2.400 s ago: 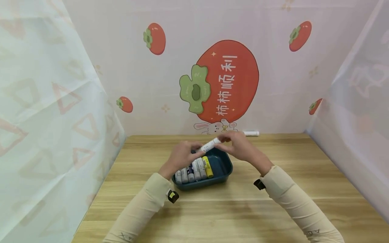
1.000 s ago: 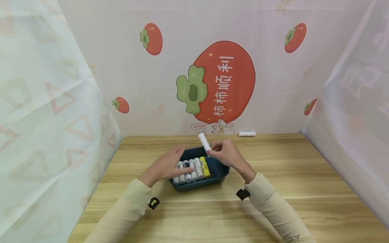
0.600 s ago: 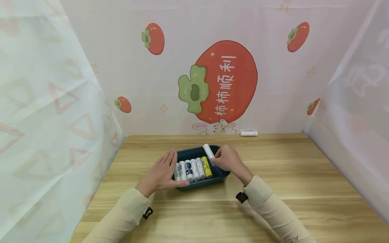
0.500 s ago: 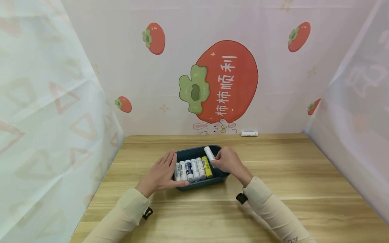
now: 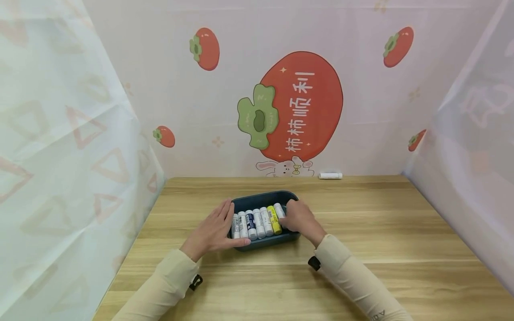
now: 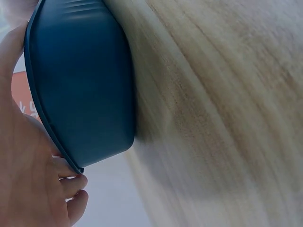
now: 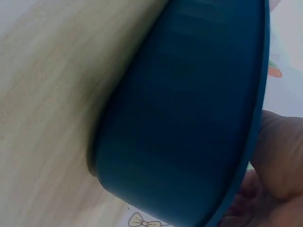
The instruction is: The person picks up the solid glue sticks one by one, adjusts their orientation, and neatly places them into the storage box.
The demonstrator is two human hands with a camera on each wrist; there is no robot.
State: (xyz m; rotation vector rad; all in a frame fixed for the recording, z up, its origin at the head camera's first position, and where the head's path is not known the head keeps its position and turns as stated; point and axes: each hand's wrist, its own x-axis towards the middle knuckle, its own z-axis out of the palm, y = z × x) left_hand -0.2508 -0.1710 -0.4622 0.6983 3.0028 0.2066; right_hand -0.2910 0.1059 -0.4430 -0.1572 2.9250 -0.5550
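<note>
A dark teal box (image 5: 263, 243) stands on the table, holding a row of capped tubes about the size of glue sticks. Most are white, one has a navy label (image 5: 250, 221), and a yellow one (image 5: 275, 219) lies near the right of the row. My left hand (image 5: 210, 232) rests at the box's left end, fingers along the rim and thumb along the near edge. My right hand (image 5: 300, 217) reaches into the right end and holds a white tube (image 5: 279, 210) beside the yellow one; its lower part is hidden by the fingers. The wrist views show mostly the box's outer wall (image 6: 80, 90).
Another white tube (image 5: 330, 175) lies at the table's back edge, right of the box, against the printed backdrop (image 5: 225, 98). Sheets (image 5: 76, 156) hang on both sides of the wooden table (image 5: 273, 285).
The white tube was first in both hands above the box, then in my right hand alone. It has been lowered beside the yellow tube. My left hand has moved to the box's left end.
</note>
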